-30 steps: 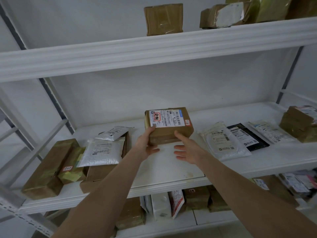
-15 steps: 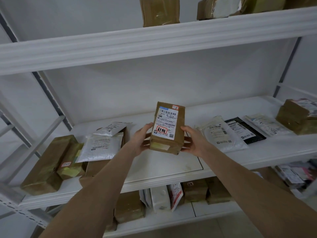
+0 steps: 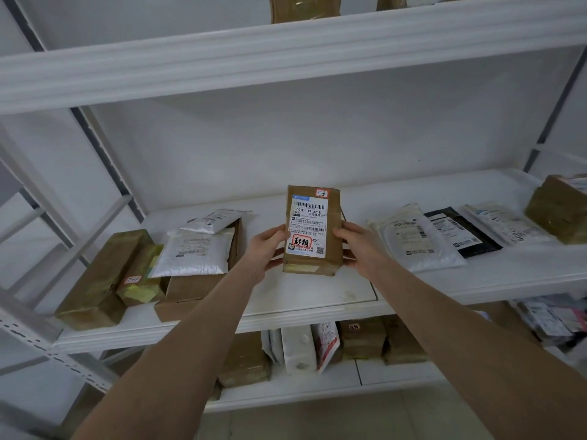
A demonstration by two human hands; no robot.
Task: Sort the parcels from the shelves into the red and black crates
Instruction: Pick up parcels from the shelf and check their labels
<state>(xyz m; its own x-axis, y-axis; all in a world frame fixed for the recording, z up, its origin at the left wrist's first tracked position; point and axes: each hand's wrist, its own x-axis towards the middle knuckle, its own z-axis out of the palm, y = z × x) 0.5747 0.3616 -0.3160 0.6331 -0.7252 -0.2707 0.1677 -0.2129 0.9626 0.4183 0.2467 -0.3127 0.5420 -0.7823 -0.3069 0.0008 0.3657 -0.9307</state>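
Head view: left hand (image 3: 265, 249) and right hand (image 3: 357, 246) clasp the sides of a brown parcel (image 3: 330, 254) held upright over the middle shelf (image 3: 305, 293), seemingly the label (image 3: 308, 225) check, so next comes choosing its crate, neither in sight.

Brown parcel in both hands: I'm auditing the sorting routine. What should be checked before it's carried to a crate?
1. Left hand grips the parcel by its left edge: ok.
2. Right hand grips its right edge: ok.
3. Label faces the camera, upright: ok.
4. Parcel apart from the bags on the shelf: ok.
5. Crates in view: not ok, neither shows.
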